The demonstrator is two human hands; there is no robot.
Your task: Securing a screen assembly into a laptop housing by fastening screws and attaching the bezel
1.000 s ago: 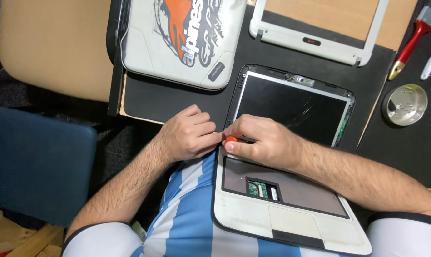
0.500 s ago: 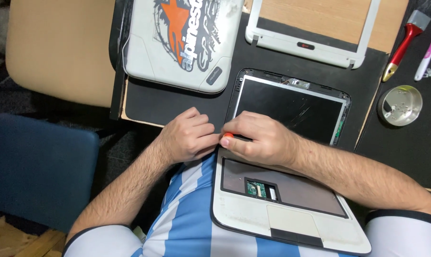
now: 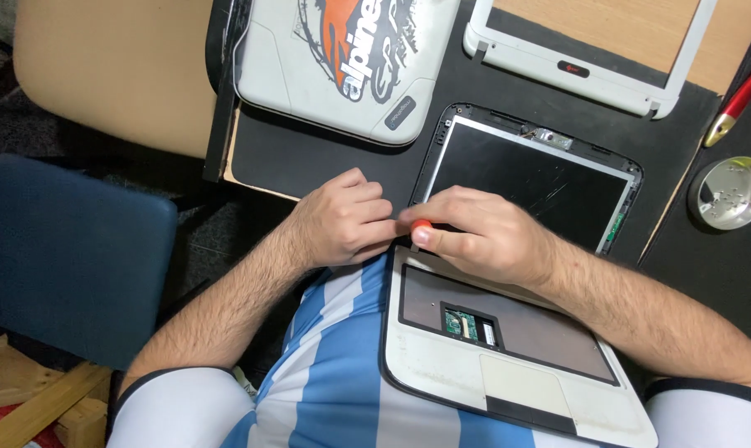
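An opened small laptop lies against my lap: its white base [image 3: 442,365] has the keyboard removed, with a green circuit part showing, and its bare dark screen panel [image 3: 529,178] rests flat on the black mat [image 3: 309,153]. My right hand [image 3: 483,236] grips a small tool with an orange-red handle [image 3: 422,226] at the hinge on the laptop's left corner. My left hand [image 3: 342,220] is curled shut beside it, its fingers touching the same corner; whether it holds anything is hidden.
A white laptop lid with an orange and black sticker [image 3: 342,58] lies at the top. A white screen bezel [image 3: 591,66] sits top right. A red-handled tool [image 3: 740,91] and a round metal dish of screws [image 3: 730,192] are at right. A blue chair [image 3: 68,257] stands left.
Both hands stay at the laptop's left hinge corner with only slight shifts. The view has drifted a little.
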